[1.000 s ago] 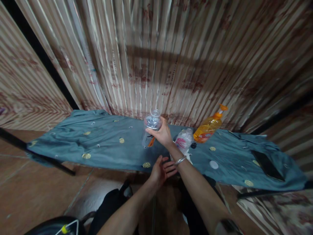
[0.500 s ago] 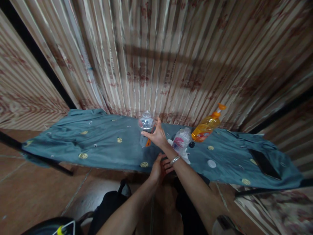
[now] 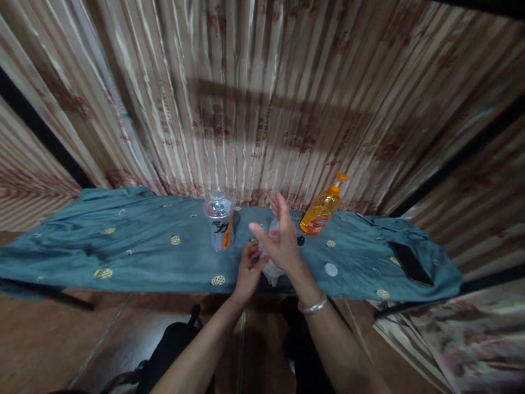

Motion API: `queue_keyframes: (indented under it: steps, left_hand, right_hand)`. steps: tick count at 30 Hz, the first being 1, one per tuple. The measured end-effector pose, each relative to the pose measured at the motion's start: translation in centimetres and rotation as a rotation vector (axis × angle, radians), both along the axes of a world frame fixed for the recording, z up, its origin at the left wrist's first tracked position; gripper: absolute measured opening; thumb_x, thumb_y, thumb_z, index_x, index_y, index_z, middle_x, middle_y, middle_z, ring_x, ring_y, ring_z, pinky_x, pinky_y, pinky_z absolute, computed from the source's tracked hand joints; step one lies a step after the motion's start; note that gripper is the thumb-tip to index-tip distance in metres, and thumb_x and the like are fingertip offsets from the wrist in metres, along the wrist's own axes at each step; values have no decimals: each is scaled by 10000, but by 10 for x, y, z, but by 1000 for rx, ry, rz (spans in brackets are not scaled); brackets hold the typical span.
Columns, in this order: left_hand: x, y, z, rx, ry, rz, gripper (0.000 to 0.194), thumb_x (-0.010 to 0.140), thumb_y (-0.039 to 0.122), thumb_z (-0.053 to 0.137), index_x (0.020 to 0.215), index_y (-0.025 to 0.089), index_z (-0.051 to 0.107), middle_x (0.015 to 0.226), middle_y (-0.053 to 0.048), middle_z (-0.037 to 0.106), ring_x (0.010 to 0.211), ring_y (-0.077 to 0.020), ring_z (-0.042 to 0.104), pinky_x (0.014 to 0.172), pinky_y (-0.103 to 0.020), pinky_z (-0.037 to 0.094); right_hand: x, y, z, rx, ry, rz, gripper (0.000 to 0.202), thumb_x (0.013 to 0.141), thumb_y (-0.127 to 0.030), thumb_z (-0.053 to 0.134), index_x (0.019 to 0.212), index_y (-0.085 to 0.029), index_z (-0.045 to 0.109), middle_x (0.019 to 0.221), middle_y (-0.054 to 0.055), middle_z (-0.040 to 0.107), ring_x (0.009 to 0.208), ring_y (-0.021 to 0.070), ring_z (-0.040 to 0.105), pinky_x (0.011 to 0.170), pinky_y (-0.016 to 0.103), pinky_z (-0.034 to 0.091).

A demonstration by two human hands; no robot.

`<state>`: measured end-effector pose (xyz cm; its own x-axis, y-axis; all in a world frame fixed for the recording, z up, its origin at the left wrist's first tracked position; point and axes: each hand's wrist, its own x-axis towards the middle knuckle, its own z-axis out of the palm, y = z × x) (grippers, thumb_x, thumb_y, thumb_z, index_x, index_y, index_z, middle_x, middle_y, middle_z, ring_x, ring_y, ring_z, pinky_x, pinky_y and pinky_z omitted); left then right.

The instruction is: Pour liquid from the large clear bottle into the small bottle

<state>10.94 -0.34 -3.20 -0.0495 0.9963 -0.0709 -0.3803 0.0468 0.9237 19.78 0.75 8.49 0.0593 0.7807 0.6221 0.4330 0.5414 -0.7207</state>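
My right hand [image 3: 284, 243] is raised over a clear plastic bottle [image 3: 274, 225] with a pink label, hiding much of it. Its thumb and fingers are spread, and nothing shows between them. To the left of the bottle's lower part is my left hand [image 3: 248, 272], fingers bent and apart. Whether it touches the bottle or the crumpled white tissue [image 3: 272, 273] at the bottle's base is unclear. A clear plastic cup [image 3: 219, 225] with a dome lid and black and orange print stands upright further left, apart from both hands.
An orange pump bottle [image 3: 320, 213] stands behind and right, with a small black cap [image 3: 301, 241] near it. A white round lid [image 3: 331, 270] and a black phone [image 3: 410, 264] lie on the green cloth [image 3: 156, 262]. A striped curtain [image 3: 246, 109] hangs behind.
My right hand has left the side of the cup and come over to the clear bottle. My left hand has risen from the table's front edge to beside it. The view has shifted right.
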Motion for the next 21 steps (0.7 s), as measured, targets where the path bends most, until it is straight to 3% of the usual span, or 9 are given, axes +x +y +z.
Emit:
queue_keyframes:
  steps: [5, 9, 12, 16, 21]
  left_hand:
    - [23, 16, -6, 97, 150, 43, 934, 512, 293, 886, 1330, 254, 436, 1475, -145, 457, 1407, -340, 415, 1143, -514, 347]
    - [36, 26, -3, 153, 222, 29, 1042, 477, 266, 910, 1381, 253, 391, 1546, -151, 390, 1474, -337, 324, 1210, -509, 223]
    - [42, 32, 2, 172, 245, 7, 1054, 473, 249, 918, 1386, 251, 391, 1562, -148, 377, 1490, -324, 305, 1225, -487, 188]
    - [47, 41, 6, 172, 245, -9, 1053, 445, 197, 921, 1367, 248, 416, 1545, -134, 404, 1472, -313, 344, 1224, -449, 205]
    - [50, 45, 9, 136, 235, -29, 869, 441, 168, 913, 1225, 223, 541, 1370, -112, 571, 1420, -313, 412, 1213, -441, 229]
  right_hand:
    - [81, 12, -6, 59, 114, -309, 612, 945, -454, 517, 1470, -180, 364, 1460, 177, 521, 1320, 250, 557, 1101, 473, 462]
    - [129, 25, -35, -273, -231, -407, 458, 928, -324, 501, 1352, -151, 514, 1234, 171, 694, 1119, 281, 686, 1008, 477, 524]
    - [143, 30, -59, -503, -535, -411, 497, 906, -213, 520, 1391, -115, 484, 1338, 216, 630, 1234, 303, 627, 1042, 457, 492]
    - [143, 38, -78, -665, -827, -277, 609, 879, -142, 561, 1467, -111, 406, 1452, 202, 540, 1365, 263, 517, 1094, 386, 441]
    - [140, 44, -87, -737, -976, -186, 440, 872, -70, 549, 1309, -108, 587, 1289, 201, 660, 1238, 285, 615, 1047, 379, 464]
